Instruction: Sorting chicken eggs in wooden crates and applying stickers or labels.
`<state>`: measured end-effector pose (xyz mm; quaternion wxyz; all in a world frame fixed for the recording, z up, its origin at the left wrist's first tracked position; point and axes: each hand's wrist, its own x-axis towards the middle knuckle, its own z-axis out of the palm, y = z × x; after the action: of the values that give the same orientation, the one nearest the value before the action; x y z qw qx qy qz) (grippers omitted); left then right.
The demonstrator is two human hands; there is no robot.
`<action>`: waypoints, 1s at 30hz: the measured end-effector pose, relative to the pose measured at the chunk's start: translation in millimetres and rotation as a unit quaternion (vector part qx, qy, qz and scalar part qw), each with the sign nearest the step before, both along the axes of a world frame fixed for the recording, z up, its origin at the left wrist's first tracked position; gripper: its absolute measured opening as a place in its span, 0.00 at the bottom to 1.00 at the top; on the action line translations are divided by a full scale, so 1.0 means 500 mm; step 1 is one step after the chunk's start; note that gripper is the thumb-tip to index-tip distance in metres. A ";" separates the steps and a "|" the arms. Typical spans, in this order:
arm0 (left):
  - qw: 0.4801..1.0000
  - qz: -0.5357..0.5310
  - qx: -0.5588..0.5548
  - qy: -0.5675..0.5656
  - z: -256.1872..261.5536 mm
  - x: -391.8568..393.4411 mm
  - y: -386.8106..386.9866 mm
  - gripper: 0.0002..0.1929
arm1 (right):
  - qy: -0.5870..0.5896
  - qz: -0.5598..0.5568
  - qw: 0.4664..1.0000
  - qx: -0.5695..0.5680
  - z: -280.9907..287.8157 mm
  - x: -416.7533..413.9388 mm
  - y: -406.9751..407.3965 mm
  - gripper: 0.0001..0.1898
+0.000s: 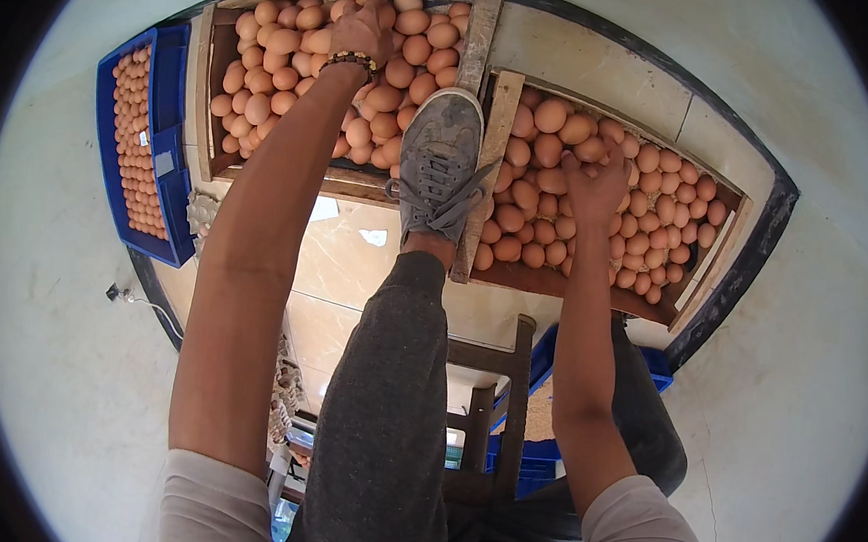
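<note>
My left hand [362, 33], with a beaded bracelet at the wrist, reaches into the left wooden crate [206, 97] of brown eggs [282, 41]. Its fingers curl down among the eggs at the far side, and their tips are hidden, so I cannot tell whether it holds one. Over the right wooden crate [499, 157], also full of brown eggs [550, 116], is my right hand [599, 182]. Its thumb and fingers are around a brown egg [592, 149] near the crate's far side. Bits of husk lie between the eggs there.
My grey shoe [440, 150] rests at the adjoining crate edges. At left stands a blue plastic crate [168, 117] with rows of eggs. Egg trays [286, 392] lie below my left arm. A dark chair [520, 378] and a blue bin [535, 453] are near my legs.
</note>
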<state>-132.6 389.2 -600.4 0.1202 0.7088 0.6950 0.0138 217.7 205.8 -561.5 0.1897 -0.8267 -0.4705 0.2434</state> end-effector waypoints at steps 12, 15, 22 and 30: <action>0.927 -0.184 0.003 -0.327 0.423 0.181 -0.262 0.28 | 0.682 -0.173 0.700 0.125 0.277 -0.220 0.015 0.16; 0.921 -0.143 0.012 -0.361 0.412 0.165 -0.273 0.27 | 0.700 -0.109 0.705 -0.018 0.257 -0.166 -0.007 0.13; 0.982 0.061 0.021 -0.178 0.141 -0.103 -0.236 0.28 | 0.449 -0.290 0.844 0.054 0.020 -0.029 -0.056 0.12; 0.998 0.039 0.028 -0.028 0.071 -0.137 -0.188 0.30 | 0.101 -0.110 0.989 0.004 -0.065 -0.002 -0.077 0.25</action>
<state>-201.3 295.4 -564.7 0.1194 0.6837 0.7175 0.0582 216.7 167.5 -594.1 0.2650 -0.8439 -0.3559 0.3015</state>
